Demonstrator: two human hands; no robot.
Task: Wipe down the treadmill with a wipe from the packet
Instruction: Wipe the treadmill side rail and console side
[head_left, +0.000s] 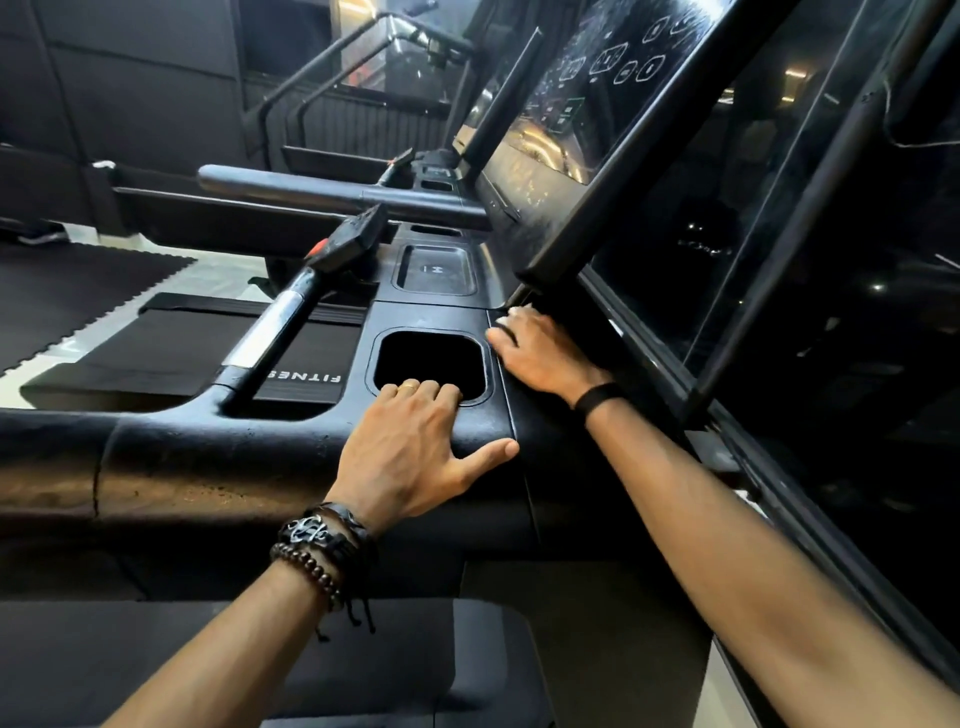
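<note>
Head view: left hand (415, 441) lies flat on treadmill console (291, 447), lower centre, fingers straight, tips at edge of cup holder (431, 358), holding nothing. Right hand (540, 353), centre frame, reaches under screen (597, 93); fingers hidden, grip cannot be told. Wipe, packet: neither visible.

Risks: hand brushing screen controls could start belt (171, 353); red stop clip (318, 248) near, could be knocked. Dim light hides residue, window side black.

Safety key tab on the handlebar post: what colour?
Red-orange tab against a black housing, seen in the head view.
</note>
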